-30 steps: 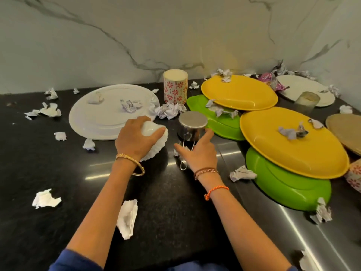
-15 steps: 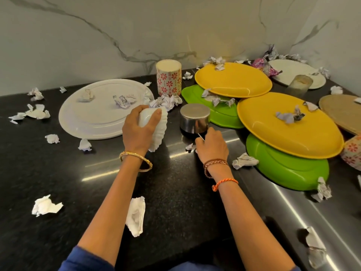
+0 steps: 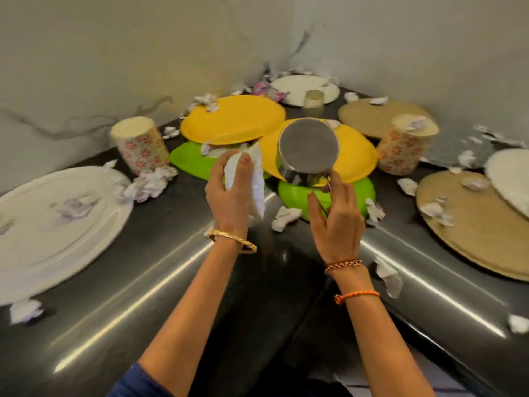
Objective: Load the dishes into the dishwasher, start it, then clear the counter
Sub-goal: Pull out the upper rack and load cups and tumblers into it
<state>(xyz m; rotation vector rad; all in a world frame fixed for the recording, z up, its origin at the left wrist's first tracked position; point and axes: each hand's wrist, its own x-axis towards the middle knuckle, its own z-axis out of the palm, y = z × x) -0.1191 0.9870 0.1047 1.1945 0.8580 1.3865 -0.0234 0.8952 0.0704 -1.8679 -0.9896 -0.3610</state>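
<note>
A: What does the left hand (image 3: 229,196) hold?

B: It grips a small white fluted bowl (image 3: 252,179), tipped on edge, lifted above the dark desk (image 3: 143,282).

A: And the right hand (image 3: 335,216)?

B: Its fingers pinch the wire handle of a steel cup (image 3: 307,150), held up with the base facing the camera.

A: What lies beyond?

B: Two yellow plates (image 3: 229,118) stacked over green plates (image 3: 186,159), just behind the cup. A floral cup (image 3: 140,144) stands left of them, another floral cup (image 3: 403,150) to the right. A large white plate (image 3: 43,224) sits far left, tan plates (image 3: 472,224) far right, with crumpled paper scraps (image 3: 148,184) scattered about.
</note>
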